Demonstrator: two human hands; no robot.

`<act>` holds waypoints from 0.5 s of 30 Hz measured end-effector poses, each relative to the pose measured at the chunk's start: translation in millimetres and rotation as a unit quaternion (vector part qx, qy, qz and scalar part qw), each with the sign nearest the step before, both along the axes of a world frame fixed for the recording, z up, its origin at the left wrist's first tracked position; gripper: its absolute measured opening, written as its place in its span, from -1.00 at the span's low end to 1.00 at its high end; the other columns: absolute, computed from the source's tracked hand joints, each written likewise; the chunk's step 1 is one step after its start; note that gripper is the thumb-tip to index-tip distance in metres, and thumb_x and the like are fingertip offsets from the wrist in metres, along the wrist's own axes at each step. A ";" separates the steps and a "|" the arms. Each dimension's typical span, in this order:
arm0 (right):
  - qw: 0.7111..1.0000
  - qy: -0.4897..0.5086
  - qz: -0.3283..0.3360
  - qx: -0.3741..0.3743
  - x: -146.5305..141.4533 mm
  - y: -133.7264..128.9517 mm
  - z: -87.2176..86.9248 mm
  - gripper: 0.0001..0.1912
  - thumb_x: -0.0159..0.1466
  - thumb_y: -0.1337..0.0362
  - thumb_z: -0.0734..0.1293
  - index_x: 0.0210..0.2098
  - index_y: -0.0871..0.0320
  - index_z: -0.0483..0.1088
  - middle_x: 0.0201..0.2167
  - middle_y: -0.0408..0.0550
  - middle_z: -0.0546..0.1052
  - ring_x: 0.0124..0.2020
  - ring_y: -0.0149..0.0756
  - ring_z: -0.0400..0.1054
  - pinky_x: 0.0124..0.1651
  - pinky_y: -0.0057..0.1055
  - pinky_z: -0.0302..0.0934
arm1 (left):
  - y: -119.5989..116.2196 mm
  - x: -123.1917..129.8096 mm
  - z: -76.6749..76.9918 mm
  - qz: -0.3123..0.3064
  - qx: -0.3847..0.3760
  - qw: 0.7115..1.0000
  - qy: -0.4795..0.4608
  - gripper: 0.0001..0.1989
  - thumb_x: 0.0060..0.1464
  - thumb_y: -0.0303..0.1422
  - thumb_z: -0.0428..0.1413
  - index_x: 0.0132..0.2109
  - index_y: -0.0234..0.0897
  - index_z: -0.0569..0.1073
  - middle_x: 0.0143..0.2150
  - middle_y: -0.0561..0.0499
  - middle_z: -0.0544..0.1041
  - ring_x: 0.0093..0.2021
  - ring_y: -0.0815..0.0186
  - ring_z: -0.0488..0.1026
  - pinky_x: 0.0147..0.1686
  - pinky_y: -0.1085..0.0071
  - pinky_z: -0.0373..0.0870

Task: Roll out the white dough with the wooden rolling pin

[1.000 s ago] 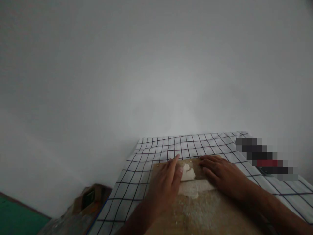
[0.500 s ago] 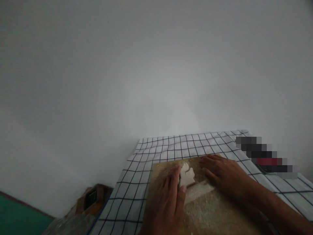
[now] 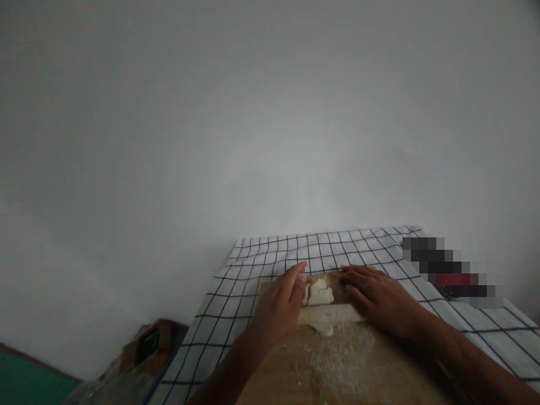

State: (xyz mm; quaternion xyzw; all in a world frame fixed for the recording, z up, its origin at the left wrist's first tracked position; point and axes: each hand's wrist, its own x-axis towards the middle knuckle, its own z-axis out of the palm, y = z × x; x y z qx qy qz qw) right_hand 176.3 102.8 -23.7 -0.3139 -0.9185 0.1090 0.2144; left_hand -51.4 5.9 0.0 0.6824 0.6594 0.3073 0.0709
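A pale, floury rolling pin (image 3: 331, 315) lies crosswise on a wooden board (image 3: 291, 374). My left hand (image 3: 280, 304) rests over its left end, fingers stretched forward and the thumb beside them. Over the right end lies my right hand (image 3: 375, 292), palm down with its fingers extended flat towards the board's far edge. Both palms cover the pin's ends. A flat, uneven piece of white dough (image 3: 320, 292) is under the pin; most of it shows on the far side, with a torn edge, and a small part sticks out on the near side.
A white cloth with a dark grid (image 3: 228, 315) covers the table under the board. At the right edge lies a dark, pixelated object (image 3: 447, 270). An open cardboard box (image 3: 154, 343) and clear plastic stand low at the left. Behind rises a pale wall (image 3: 270, 124).
My left hand has moved from the dough's left side onto the left end of the rolling pin. The pin now lies straighter across the dough. My right hand stays at its end.
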 end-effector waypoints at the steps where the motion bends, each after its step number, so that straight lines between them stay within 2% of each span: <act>1: 1.000 0.001 -0.001 0.001 -0.1 0.5 -0.3 -0.61 0.39 0.18 0.10 0.09 0.08 0.41 0.15 0.02 0.43 0.18 -0.11 0.28 0.23 -0.07 0.11 | 2.2 -1.0 -0.2 0.002 0.002 1.000 0.000 -0.58 0.35 -0.20 -0.20 0.23 -0.15 0.31 0.20 -0.02 0.45 0.21 0.28 0.35 0.21 0.21 0.29; 3: 1.000 0.000 0.000 0.006 -0.1 1.1 -0.1 -0.62 0.39 0.18 0.11 0.08 0.08 0.41 0.14 0.02 0.44 0.17 -0.10 0.29 0.21 -0.06 0.13 | 0.0 -0.1 -2.1 0.004 0.009 1.000 0.009 -0.59 0.35 -0.21 -0.20 0.22 -0.15 0.31 0.20 -0.01 0.46 0.21 0.28 0.36 0.21 0.22 0.29; 6: 1.000 -0.007 0.006 0.016 0.4 -0.2 3.1 -0.63 0.38 0.19 0.12 0.05 0.08 0.43 0.11 0.03 0.46 0.12 -0.07 0.33 0.15 -0.07 0.20 | -18.0 6.6 -10.9 -0.002 0.015 0.999 0.049 -0.61 0.34 -0.27 -0.17 0.25 -0.13 0.27 0.22 0.01 0.43 0.21 0.29 0.34 0.21 0.22 0.30; 8: 1.000 -0.008 0.004 0.017 0.5 -2.4 6.9 -0.64 0.38 0.19 0.13 0.03 0.08 0.45 0.06 0.03 0.50 0.08 -0.07 0.36 0.10 -0.08 0.24 | -34.3 11.5 -20.5 -0.006 0.028 0.995 0.093 -0.57 0.33 -0.32 -0.14 0.31 -0.12 0.18 0.25 -0.01 0.39 0.25 0.25 0.30 0.23 0.17 0.30; 11: 1.000 -0.006 -0.004 0.014 -0.1 -5.9 11.8 -0.67 0.37 0.20 0.13 -0.01 0.06 0.46 -0.01 0.00 0.54 0.03 -0.08 0.40 0.05 -0.09 0.28 | -51.2 15.9 -32.9 -0.026 0.063 0.986 0.155 -0.45 0.31 -0.39 -0.12 0.39 -0.18 -0.03 0.37 -0.08 0.22 0.34 0.20 0.16 0.28 0.12 0.23; 13: 1.000 -0.004 -0.003 0.014 -0.4 -6.8 12.2 -0.67 0.37 0.20 0.14 -0.01 0.05 0.46 -0.01 -0.01 0.54 0.02 -0.08 0.40 0.05 -0.09 0.28 | -52.7 17.1 -34.3 -0.018 0.066 0.984 0.162 -0.42 0.31 -0.39 -0.12 0.41 -0.20 -0.09 0.39 -0.09 0.16 0.36 0.20 0.12 0.29 0.12 0.22; 15: 1.000 0.001 0.002 0.016 -0.2 -5.7 9.3 -0.66 0.37 0.20 0.14 -0.01 0.05 0.46 0.03 -0.01 0.52 0.05 -0.07 0.39 0.07 -0.09 0.26 | -47.5 17.8 -28.6 -0.003 0.050 0.989 0.140 -0.44 0.32 -0.36 -0.13 0.40 -0.19 -0.05 0.37 -0.08 0.22 0.32 0.20 0.18 0.27 0.12 0.23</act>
